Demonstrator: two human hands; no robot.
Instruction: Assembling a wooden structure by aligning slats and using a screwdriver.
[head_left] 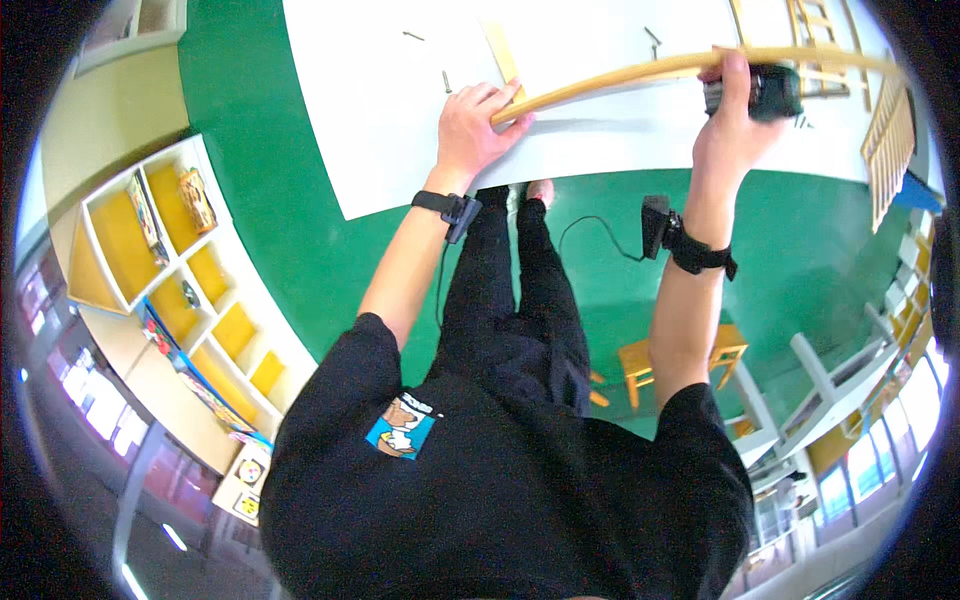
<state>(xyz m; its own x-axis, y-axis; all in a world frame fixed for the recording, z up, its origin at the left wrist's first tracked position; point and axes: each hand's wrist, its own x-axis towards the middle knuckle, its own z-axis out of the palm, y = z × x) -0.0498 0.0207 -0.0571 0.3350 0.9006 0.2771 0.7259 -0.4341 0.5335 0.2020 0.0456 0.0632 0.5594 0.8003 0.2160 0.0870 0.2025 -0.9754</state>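
Note:
A long, thin wooden strip (620, 76) spans from my left hand toward the far right, above the white table (380, 150). Its near-left end sits between the thumb and fingers of my left hand (477, 135), which is closed on it. A shorter pale wooden piece (499, 50) lies by those fingertips. My right hand (733, 130) is closed around a dark green and black tool (775, 92) that looks like a power drill, partly hidden by the hand. The right thumb presses against the strip too.
Loose bolts (447, 82) lie on the table, with another pair of bolts (653, 40) farther back. At the right are a ladder-like wooden frame (822, 30) and a slatted wooden panel (888, 140). A small wooden stool (640, 360) and a cubby shelf (190, 270) stand on the green floor.

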